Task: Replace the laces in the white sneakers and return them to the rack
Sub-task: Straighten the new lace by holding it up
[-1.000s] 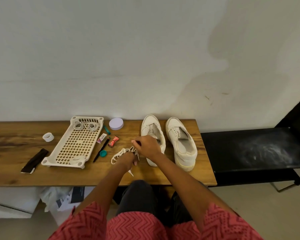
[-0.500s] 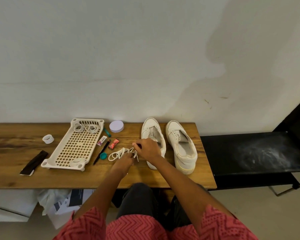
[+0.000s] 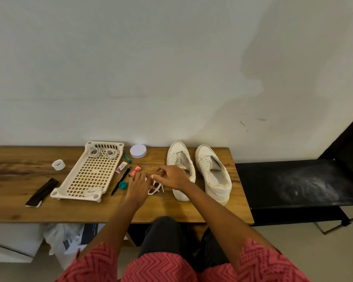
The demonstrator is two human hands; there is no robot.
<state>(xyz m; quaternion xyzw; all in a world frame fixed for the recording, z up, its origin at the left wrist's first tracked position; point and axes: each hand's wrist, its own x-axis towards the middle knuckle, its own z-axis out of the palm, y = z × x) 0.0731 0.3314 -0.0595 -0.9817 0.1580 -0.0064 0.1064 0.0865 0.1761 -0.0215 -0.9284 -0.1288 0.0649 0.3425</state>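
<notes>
A: Where is the lace?

B: The loose white lace [image 3: 155, 188] lies on the wooden worktop [image 3: 18, 208] just left of the left sneaker [image 3: 180, 169], mostly hidden under the two hands. The part that shows is a small loop and an end near the worktop's middle.

A: And the sneakers?

B: Both stand upright side by side, toes toward the wall, heels toward the person, long axes running front to back and tilted slightly rightward at the heel. The right sneaker [image 3: 213, 174] sits close to the worktop's right edge, and its heel is near the front edge. Neither has a lace in its eyelets.

A: Room to move?

B: There is bare wood in front of the hands up to the front edge, and a long bare stretch at the far left. Past the right edge is a black bench [image 3: 298, 184].

A: The hands?

B: The left hand [image 3: 138, 185] lies over the lace with fingers spread fairly flat, pointing toward the wall, its grip released. The right hand [image 3: 172, 177] reaches leftward over the lace, fingers bent; whether it pinches the lace I cannot tell.

A: Around that?

B: A perforated plastic rack [image 3: 86, 180] lies left, with coiled laces [image 3: 103, 153] at its far end. Between rack and hands lie a black pen [image 3: 120, 181], a teal cap [image 3: 123, 185] and a red wrapper [image 3: 135, 173].
</notes>
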